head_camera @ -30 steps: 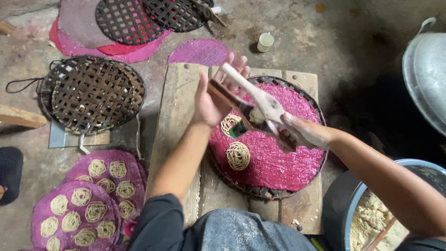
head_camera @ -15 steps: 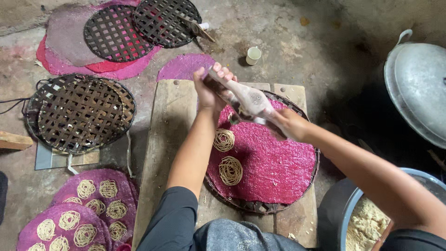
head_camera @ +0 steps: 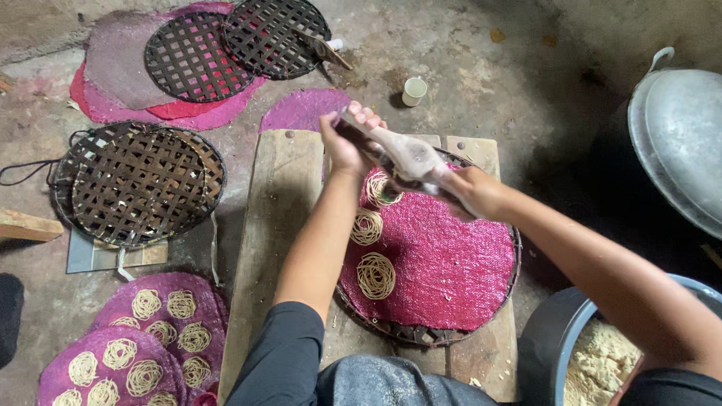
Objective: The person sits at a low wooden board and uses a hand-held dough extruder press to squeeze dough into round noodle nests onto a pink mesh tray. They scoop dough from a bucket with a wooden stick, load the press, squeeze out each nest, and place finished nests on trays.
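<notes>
Both hands grip a wooden noodle press: left hand closed around its far handle, right hand closed around the near one, holding it over the pink mat where noodle coils lie.

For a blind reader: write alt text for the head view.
Two hands, left hand and right hand, grip a wooden press over a pink mat on a woven tray, where three noodle coils lie. More trays sit on the floor.
</notes>
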A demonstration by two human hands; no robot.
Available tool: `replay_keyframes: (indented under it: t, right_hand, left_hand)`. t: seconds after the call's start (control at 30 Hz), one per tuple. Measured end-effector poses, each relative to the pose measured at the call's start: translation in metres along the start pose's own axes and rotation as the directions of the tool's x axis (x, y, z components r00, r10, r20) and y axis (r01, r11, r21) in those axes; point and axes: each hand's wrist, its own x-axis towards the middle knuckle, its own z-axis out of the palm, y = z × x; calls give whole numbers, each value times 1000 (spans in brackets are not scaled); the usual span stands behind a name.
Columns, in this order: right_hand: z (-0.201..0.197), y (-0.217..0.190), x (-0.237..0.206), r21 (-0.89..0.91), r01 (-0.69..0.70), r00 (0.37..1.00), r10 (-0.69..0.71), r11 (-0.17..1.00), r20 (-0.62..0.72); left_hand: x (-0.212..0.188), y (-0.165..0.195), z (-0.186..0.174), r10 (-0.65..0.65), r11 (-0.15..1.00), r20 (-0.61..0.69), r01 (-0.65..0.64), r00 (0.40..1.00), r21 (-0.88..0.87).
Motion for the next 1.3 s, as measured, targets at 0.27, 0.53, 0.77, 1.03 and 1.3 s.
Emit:
replay_keyframes:
  t: [0.27, 0.53, 0.77, 1.03, 1.3]
  right_hand:
    - [-12, -3, 3, -116, 60, 985, -77, 991, -155]
    - [-12, 10, -3, 75, 186, 977, -176, 980, -123]
    - [-3, 2, -3, 79, 246, 947, -222, 966, -232]
    - [-18, 43, -7, 352, 228, 971, -186, 908, -149]
    - [-38, 63, -18, 219, 12, 1000, -14, 976, 11]
  left_hand:
    - [13, -7, 19, 28, 997, 146, -38, 989, 64]
    - [-14, -15, 7, -345, 130, -627, 698, 698, 705]
    - [-28, -6, -13, -270, 112, -544, 587, 794, 802]
    - [-48, 1, 6, -18, -63, -14, 13, 1000, 998]
    - [4, -62, 19, -115, 992, 60, 118, 992, -38]
